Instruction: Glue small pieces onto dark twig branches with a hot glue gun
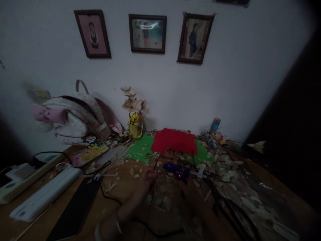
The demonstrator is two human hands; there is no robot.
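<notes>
Two hands lie at 6 o'clock over a wooden table (117,189). The left hand (146,182) is just left of a blue glue gun (176,171), its fingers (150,173) bunched together and pointing toward the gun; whether they pinch anything is too dark to tell. A thin bangle (118,226) circles that wrist. The right hand (188,197) sits in shadow directly below the gun, at its handle, and its fingers cannot be made out.

The gun lies near the center of the view, its red light lit, just below a red paper sheet (173,141) that overlaps green paper (140,150). Pale paper scraps (225,175) and thin stems (213,134) cover the table from 2 to 5 o'clock, and a black cord (160,234) runs past at 6 o'clock.

Paper flowers (132,100) stand in a yellow holder (135,130) at 12 o'clock, beside a backpack (77,117) at 10 o'clock. A power strip (32,177) lies at 8 o'clock.
</notes>
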